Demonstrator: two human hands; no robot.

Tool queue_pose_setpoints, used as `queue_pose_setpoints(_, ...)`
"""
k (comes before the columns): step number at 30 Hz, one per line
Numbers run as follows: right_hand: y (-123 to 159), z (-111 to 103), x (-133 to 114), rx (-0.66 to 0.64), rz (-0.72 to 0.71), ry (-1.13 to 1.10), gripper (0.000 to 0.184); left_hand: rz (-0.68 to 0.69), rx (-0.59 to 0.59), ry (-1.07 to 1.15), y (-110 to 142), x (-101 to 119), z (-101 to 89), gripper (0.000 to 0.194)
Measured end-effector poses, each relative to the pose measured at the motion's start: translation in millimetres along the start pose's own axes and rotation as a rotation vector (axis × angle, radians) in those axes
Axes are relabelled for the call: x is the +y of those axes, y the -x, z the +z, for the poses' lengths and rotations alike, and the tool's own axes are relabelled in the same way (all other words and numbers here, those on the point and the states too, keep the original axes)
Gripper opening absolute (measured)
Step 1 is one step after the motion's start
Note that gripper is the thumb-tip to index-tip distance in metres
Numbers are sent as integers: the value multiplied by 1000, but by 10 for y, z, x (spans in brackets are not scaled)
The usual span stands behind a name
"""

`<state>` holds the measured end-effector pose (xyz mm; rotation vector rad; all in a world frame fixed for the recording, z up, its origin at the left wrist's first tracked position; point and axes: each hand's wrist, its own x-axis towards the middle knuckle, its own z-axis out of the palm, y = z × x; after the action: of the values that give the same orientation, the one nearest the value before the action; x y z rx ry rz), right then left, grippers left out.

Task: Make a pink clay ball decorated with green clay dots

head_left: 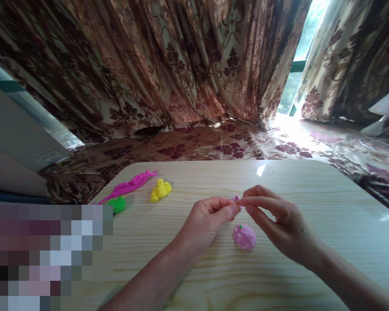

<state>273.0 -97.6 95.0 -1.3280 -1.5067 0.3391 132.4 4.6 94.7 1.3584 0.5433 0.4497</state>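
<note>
My left hand [210, 218] is closed in a pinch on a small bit of lilac modelling clay [236, 198], most of it hidden by the fingers. From the other side, the fingertips of my right hand [280, 220] meet it, also pinched together at the clay. Both hands are just above the table. Right below them lies a flattened, rounded lump of pink clay [245, 239] with a tiny green dot [240, 226] on its upper edge.
On the wooden table [188, 268], a yellow clay lump [161, 190], a long magenta clay strip [131, 185] and a green clay piece [118, 204] lie at left. Patterned curtains [181, 65] hang behind. A lamp [387, 106] stands far right. Pixelation covers the lower left.
</note>
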Motion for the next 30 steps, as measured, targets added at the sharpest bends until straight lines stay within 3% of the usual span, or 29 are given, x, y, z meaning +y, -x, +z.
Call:
queue_pose_setpoints(3, -18, -18, -6, 32, 30, -10, 18, 4, -21, -31, -1, 4, 1, 21)
queue_pose_setpoints(17, 27, -10, 86, 17, -113, 210, 16, -22, -50, -14, 15, 11, 26, 24)
queue_pose_setpoints(24, 18, 15, 76, 52, -185, 283, 14, 3, 5, -85, -5, 18, 40, 27)
queue_pose_setpoints(30, 18, 74, 54, 45, -109, 173, 16, -75, 26, 162, -12, -28, 27, 20)
